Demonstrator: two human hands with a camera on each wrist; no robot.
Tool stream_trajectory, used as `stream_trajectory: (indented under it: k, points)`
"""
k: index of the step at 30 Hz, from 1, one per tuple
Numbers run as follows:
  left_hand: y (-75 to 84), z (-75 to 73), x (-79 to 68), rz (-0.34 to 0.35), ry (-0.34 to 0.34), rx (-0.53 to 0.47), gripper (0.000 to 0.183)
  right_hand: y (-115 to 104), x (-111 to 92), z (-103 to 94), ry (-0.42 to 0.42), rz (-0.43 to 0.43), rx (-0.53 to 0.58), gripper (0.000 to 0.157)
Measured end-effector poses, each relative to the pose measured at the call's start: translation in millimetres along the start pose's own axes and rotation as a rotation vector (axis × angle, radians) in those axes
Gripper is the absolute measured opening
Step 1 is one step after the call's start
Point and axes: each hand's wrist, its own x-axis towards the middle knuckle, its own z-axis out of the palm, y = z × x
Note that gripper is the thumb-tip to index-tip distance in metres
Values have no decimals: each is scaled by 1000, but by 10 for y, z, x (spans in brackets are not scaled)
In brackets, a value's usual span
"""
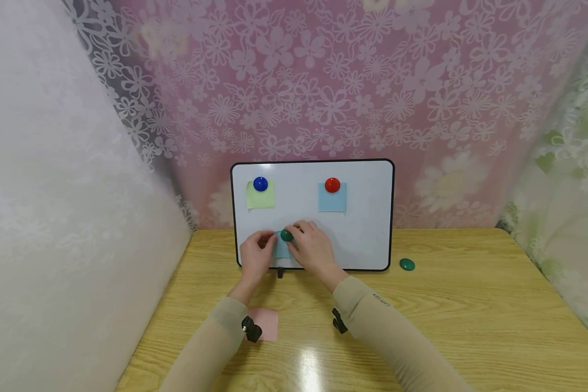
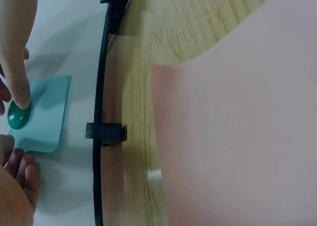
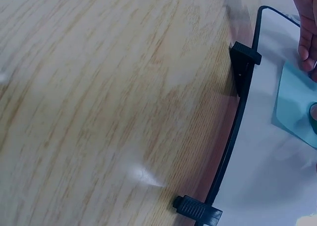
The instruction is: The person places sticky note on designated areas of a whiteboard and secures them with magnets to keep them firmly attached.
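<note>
On the whiteboard point(image 1: 362, 239), low and left of its middle, lies a blue sticky note point(image 1: 281, 250). My left hand point(image 1: 256, 255) pinches this note at its upper left corner; in the left wrist view the other fingers curl beside the note's edge. A round green magnet point(image 1: 286, 235) is at the note's top edge, held between the thumb and fingers of my right hand point(image 1: 313, 247). The left wrist view shows the right thumb on the magnet point(image 2: 19, 116). In the right wrist view the magnet is cut off by the frame edge.
Higher on the board, a blue magnet point(image 1: 261, 184) sits on a green note point(image 1: 261, 200) and a red magnet point(image 1: 332, 185) on another blue note point(image 1: 332, 204). A second green magnet point(image 1: 407, 264) lies right of the board. Under the left forearm is pink paper point(image 1: 270, 325). Black clips point(image 2: 106, 131) hold the board's lower edge.
</note>
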Motion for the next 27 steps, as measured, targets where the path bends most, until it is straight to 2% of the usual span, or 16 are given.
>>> stream_trajectory:
  k: [17, 27]
  points:
    - [-42, -32, -29, 27, 3, -14, 15, 28, -56, -8, 6, -4, 3, 37]
    - [-64, -41, -53, 14, 15, -33, 17, 18, -79, -17, 30, -5, 20, 38]
